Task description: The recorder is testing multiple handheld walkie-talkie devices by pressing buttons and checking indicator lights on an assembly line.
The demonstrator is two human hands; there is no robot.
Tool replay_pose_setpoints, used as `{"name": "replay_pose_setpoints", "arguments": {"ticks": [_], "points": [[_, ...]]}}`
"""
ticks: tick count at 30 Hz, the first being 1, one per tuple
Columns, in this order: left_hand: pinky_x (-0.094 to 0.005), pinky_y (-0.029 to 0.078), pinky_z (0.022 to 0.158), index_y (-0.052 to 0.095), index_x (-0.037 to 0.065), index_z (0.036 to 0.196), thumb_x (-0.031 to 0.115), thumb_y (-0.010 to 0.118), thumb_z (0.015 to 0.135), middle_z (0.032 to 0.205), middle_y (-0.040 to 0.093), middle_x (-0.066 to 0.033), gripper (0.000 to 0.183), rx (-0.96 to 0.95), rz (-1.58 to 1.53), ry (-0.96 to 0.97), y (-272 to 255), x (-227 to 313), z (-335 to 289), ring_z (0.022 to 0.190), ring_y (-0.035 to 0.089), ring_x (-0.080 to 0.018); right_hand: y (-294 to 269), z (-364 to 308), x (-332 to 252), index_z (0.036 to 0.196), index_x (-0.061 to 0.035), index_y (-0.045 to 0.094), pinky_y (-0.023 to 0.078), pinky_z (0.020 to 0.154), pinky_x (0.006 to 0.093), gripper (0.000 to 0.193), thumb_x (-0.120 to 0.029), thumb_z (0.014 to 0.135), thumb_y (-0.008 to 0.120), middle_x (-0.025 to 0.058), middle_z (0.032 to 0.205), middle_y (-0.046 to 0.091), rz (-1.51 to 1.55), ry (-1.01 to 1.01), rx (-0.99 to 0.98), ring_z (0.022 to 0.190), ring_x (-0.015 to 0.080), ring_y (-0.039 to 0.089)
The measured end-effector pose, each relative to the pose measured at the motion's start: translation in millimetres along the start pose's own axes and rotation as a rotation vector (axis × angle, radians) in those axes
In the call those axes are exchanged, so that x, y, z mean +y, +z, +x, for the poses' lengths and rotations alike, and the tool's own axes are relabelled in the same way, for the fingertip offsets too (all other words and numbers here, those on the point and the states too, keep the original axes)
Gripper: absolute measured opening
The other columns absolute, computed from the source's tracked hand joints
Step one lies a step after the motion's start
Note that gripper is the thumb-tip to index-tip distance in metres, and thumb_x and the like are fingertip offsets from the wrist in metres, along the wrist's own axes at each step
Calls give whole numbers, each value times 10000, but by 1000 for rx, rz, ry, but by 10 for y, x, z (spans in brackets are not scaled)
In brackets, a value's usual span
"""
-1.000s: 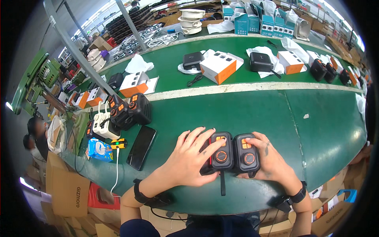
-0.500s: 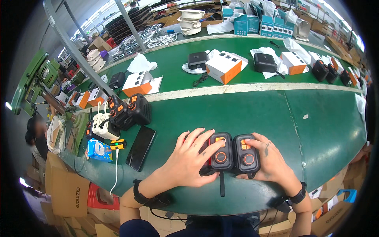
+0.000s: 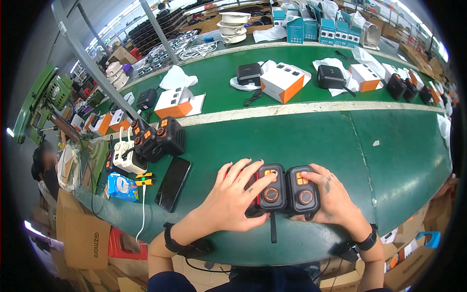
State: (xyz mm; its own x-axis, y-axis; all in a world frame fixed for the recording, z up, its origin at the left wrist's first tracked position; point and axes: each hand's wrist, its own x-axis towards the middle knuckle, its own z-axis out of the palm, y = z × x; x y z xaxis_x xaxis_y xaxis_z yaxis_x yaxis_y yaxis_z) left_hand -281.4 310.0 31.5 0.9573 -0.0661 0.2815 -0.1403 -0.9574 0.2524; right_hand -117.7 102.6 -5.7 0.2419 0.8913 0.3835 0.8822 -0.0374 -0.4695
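Observation:
Two black boxy devices stand side by side on the green table, each with orange buttons and an orange-ringed dial on top. My left hand (image 3: 233,197) wraps the left black device (image 3: 271,184), with a finger on its orange buttons. Around the outer side of the right black device (image 3: 304,187) curls my right hand (image 3: 335,197), its thumb on the buttons there. A black strap (image 3: 273,231) hangs from the left device toward me. The lower sides of both devices are partly hidden by my hands.
Left of my hands lie a black phone (image 3: 173,184), a blue wipes packet (image 3: 122,187) and a yellow-black gadget (image 3: 145,179) on a white cable. Behind them cluster more black devices (image 3: 170,136) and cream ones (image 3: 129,158). White-orange boxes (image 3: 284,82) and black cases (image 3: 249,74) line a green belt beyond.
Boxes and cases on the far green belt have shifted slightly to the right. My hands and the two devices stay nearly still.

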Motion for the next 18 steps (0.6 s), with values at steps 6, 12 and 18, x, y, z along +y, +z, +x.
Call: {"name": "replay_pose_setpoints", "arguments": {"ticks": [6, 12, 18], "points": [[-526, 313, 996, 505, 117, 1294, 351, 737, 627, 1309, 447, -205, 744, -1, -1, -1, -12, -49, -47, 1205, 424, -400, 33, 32, -42, 1302, -106, 350, 415, 923, 453, 967, -405, 548, 876, 249, 1264, 448, 2, 6, 13, 1098, 415, 514], [-523, 312, 996, 505, 114, 1290, 350, 738, 624, 1307, 447, -205, 744, 1, 4, 4, -56, -115, -113, 1205, 424, -399, 107, 87, -100, 1303, -103, 350, 413, 927, 455, 969, -409, 547, 875, 252, 1264, 450, -9, 9, 2, 1098, 421, 511], [-520, 313, 997, 506, 114, 1290, 349, 739, 621, 1311, 446, -204, 746, -4, 6, -4, -83, -169, -168, 1204, 424, -397, 170, 133, -132, 1300, -105, 351, 412, 928, 457, 966, -413, 548, 874, 254, 1269, 445, 7, 12, 1, 1103, 422, 508]]}}
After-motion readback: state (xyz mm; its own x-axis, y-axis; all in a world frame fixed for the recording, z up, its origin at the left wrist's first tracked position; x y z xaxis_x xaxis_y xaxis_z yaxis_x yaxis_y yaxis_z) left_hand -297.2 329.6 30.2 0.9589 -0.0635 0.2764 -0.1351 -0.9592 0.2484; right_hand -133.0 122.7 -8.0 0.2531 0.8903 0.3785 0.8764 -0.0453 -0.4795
